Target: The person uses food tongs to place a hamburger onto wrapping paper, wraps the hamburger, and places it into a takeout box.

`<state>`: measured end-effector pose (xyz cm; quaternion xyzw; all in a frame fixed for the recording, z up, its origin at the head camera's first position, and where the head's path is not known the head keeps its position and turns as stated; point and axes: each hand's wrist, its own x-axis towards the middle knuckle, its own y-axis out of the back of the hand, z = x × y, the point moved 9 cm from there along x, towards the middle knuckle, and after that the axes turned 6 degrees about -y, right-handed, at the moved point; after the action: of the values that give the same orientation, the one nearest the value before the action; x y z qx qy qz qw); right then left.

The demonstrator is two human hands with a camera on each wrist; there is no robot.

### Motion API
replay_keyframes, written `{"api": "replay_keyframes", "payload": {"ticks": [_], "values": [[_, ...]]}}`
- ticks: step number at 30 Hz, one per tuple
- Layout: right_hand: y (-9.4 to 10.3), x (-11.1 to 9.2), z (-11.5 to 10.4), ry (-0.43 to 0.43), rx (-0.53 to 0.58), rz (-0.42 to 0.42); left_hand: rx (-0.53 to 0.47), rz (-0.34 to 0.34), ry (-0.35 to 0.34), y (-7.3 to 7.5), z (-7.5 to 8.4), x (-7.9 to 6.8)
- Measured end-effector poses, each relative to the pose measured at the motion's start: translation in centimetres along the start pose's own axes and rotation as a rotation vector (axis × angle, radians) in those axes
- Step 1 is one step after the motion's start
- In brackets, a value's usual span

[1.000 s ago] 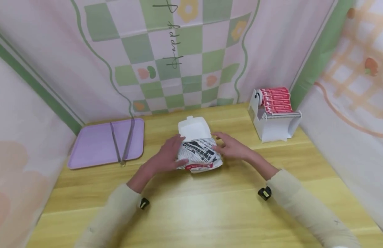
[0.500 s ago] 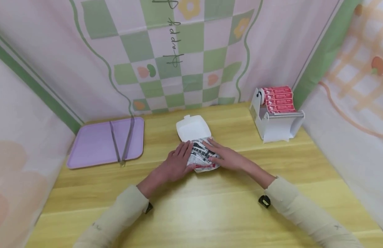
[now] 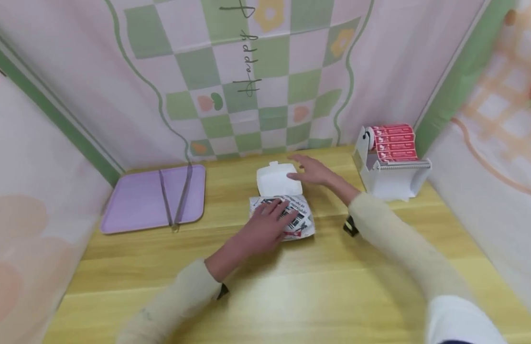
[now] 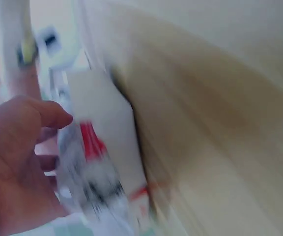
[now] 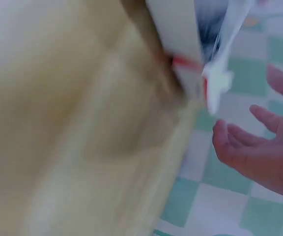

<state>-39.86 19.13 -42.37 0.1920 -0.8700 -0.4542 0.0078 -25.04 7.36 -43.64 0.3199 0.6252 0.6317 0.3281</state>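
A clamshell takeaway box stands at the table's middle, its white lid (image 3: 271, 180) folded back toward the curtain. Newsprint-patterned paper (image 3: 307, 217) covers the near half; whatever lies under it is hidden. My left hand (image 3: 265, 228) lies over the paper with its fingers extended, and covers much of the print. Over the lid's right side is my right hand (image 3: 312, 171), fingers spread and holding nothing. The left wrist view, blurred, has the box's pale side wall (image 4: 107, 103) beside the left hand's thumb. In the right wrist view, the right hand (image 5: 264, 152) is apart from the box wall (image 5: 178, 37).
To the left is a purple tray (image 3: 136, 200) with metal tongs (image 3: 166, 198) lying on it. A white dispenser (image 3: 392, 179) with a roll of red labels (image 3: 396, 143) stands at the back right. A patterned curtain (image 3: 265, 86) hangs behind the wooden table (image 3: 291, 296).
Both hands lay on the paper before. My right hand has lifted off it and moved back over the lid. My left hand has shifted right, farther over the paper.
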Motion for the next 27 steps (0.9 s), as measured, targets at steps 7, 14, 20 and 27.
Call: {"api": "replay_keyframes", "payload": {"ticks": [7,14,20,27], "values": [[-1.1,4.7,1.7,-0.063,-0.140,-0.100,0.111,-0.001,-0.003,-0.5,3.6,0.3],[2.3,1.2,-3.0,0.118,-0.144,0.113,0.155,-0.018,0.005,-1.2,3.5,0.2],[1.0,-5.1,-7.2,0.330,-0.232,0.072,0.181,0.000,0.002,-1.7,2.4,0.0],[-2.9,-8.2,-6.5,0.403,-0.272,0.023,0.179,0.084,-0.008,-1.4,1.4,-0.3]]}}
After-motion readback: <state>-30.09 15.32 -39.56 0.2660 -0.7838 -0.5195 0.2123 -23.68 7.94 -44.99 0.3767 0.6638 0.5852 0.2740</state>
